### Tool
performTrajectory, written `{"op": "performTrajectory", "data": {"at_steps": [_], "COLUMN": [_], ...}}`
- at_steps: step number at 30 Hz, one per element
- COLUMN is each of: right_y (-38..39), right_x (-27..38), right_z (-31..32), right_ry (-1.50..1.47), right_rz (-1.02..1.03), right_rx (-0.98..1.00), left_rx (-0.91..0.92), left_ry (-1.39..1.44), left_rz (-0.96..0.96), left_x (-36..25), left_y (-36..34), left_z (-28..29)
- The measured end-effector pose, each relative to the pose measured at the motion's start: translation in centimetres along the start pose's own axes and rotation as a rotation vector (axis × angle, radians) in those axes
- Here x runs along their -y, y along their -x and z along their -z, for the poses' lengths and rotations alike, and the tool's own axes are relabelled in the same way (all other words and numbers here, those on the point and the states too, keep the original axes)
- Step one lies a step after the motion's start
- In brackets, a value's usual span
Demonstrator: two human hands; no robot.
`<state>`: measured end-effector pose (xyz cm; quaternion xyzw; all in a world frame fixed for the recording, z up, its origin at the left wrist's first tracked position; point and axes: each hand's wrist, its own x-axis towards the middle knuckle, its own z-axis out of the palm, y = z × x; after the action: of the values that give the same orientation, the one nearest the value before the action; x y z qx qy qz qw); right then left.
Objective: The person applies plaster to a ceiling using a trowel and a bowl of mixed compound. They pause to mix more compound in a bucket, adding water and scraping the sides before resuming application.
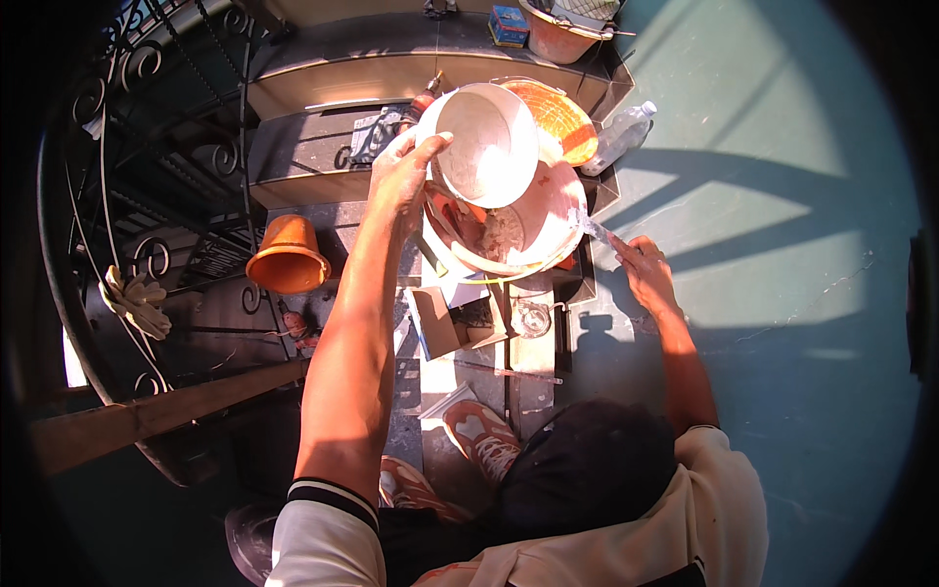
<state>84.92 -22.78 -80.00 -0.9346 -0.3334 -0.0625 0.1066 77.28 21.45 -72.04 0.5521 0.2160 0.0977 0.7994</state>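
My left hand point(401, 171) grips the rim of a small white container point(474, 137), tilted over a large pale, smeared bucket point(558, 215). Reddish items inside the bucket are partly hidden. My right hand point(641, 264) is closed around the handle of a flat scraper-like tool point(602, 233), whose light blade is at the bucket's right rim. An orange bucket point(562, 122) stands just behind the white container, and a clear plastic bottle point(621, 137) lies to its right.
Stair steps point(313, 78) rise ahead, beside an iron railing point(103, 137) on the left and teal surface point(773, 293) on the right. An orange pot point(289, 249), power tool point(423, 103), open cardboard box point(435, 323) and upper bucket point(558, 39) sit around. A wooden plank point(166, 411) crosses lower left.
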Motion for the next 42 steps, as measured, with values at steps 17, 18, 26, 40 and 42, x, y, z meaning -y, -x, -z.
{"op": "performTrajectory", "data": {"at_steps": [17,18,26,40,42], "right_y": [-9.9,-11.6,-16.3,-16.5,-15.6], "right_x": [15.0,16.4,17.0,14.1,14.4], "right_z": [5.4,5.4,6.6,10.9,9.9], "right_ry": [-1.464,-1.489,-1.490,-0.316,0.035], "right_rz": [-0.460,-0.429,-0.270,0.067,0.427], "right_rx": [-0.008,-0.051,-0.013,-0.218,-0.281], "left_rx": [0.060,0.104,0.355,0.282,0.258], "left_ry": [0.135,0.187,0.201,0.234,0.144], "left_rz": [-0.234,-0.245,-0.079,-0.048,-0.108], "left_x": [-2.3,-2.8,-4.6,-5.4,-5.5], "left_y": [-0.2,0.3,4.6,4.5,4.4], "left_z": [2.6,2.5,3.4,2.5,1.8]}}
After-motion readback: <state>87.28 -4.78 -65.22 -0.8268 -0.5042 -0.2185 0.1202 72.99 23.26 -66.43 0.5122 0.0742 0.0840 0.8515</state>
